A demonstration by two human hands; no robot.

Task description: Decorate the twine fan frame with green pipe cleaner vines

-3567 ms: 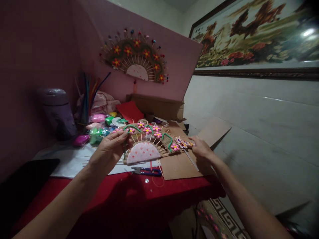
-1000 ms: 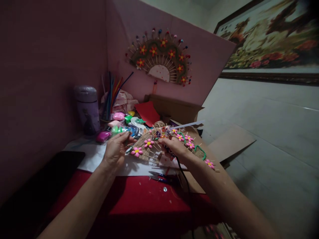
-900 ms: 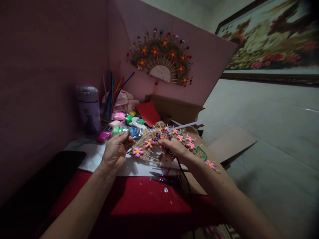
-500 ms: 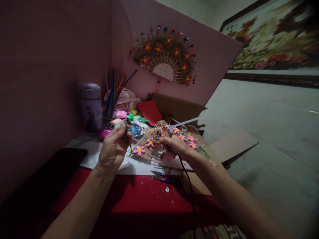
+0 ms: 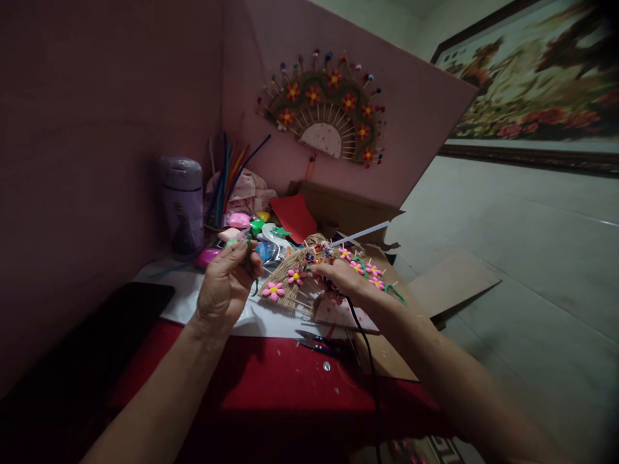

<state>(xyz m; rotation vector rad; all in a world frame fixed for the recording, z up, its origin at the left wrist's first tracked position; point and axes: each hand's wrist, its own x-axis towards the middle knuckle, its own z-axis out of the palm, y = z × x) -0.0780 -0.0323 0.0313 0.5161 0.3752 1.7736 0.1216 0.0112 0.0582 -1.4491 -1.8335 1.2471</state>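
Note:
My left hand [image 5: 223, 280] is raised left of the fan, its fingers pinched on a dark green pipe cleaner [image 5: 256, 287] with one end hanging down. In my right hand [image 5: 348, 276] is a flower-patterned glue gun [image 5: 317, 254], held over the fan. A whitish glue stick [image 5: 362, 232] sticks out of the gun, and a black cord [image 5: 366, 345] trails down from it. Below lies a twine-wrapped craft fan [image 5: 285, 267] with pink flowers [image 5: 273, 291]. Wavy green trim [image 5: 395, 293] runs along its right side. My right hand and forearm hide part of the fan.
Blue-handled snips [image 5: 319, 347] lie on the red cloth [image 5: 271, 380] in front. Behind are coloured clay packs [image 5: 239, 220], red paper [image 5: 293, 216] and a purple flask [image 5: 182, 206]. A finished-looking fan [image 5: 322, 103] hangs on the pink board. Cardboard [image 5: 449, 283] stands at right.
The whole view has shifted slightly, so things sit a little further right. Both hands keep nearly the same pose and hold the same things.

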